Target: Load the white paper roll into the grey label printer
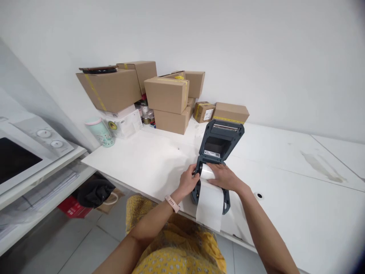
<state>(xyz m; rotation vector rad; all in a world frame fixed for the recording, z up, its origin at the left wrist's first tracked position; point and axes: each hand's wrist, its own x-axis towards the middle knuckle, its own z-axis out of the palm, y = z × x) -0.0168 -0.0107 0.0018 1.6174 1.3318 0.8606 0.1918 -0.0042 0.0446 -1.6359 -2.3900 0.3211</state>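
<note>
A dark grey label printer [203, 146] stands on the white table near its front edge, its lid tipped up and back. Inside it sits a white label roll [207, 172], with a strip of label paper [210, 207] hanging out over the front edge. My left hand [188, 180] has its fingers curled around the printer's left side, beside the roll's end. Across the roll from the right lies my right hand [225, 177], its fingers over the roll and partly inside the printer. The roll's right end is hidden under that hand.
Brown cardboard boxes [167, 95] are stacked along the wall at the back. A mint green tumbler [100, 132] stands at the left by a white box [125, 123]. A microwave [31, 142] is on a shelf at far left. A small white roll [259, 196] lies right of my right forearm.
</note>
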